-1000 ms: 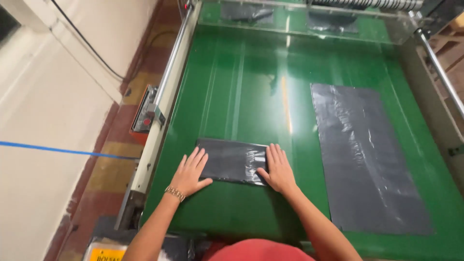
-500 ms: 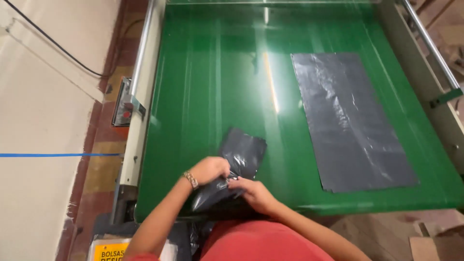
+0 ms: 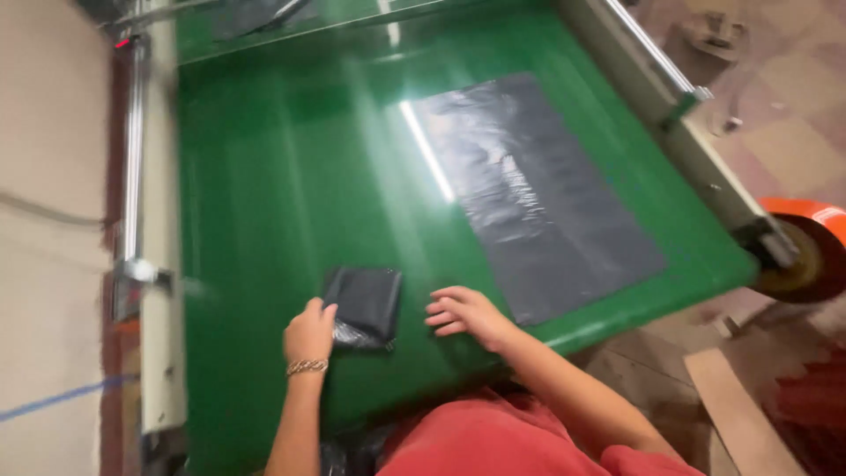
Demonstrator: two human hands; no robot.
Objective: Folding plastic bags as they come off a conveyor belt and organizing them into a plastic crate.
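Lying near the left of the green counter (image 3: 264,203), a folded black bag (image 3: 366,304) is pinched at its near-left corner by the left hand (image 3: 310,333), while the right hand (image 3: 465,313) is rested just right of it, its grip spread flat.

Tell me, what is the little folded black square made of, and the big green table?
The folded black square looks like thin plastic film, a folded bag: glossy, with soft wrinkles. The left hand touches its edge. The green surface seems to be smooth rubbery or plastic belting, since it mirrors the lamp overhead, though that is uncertain.
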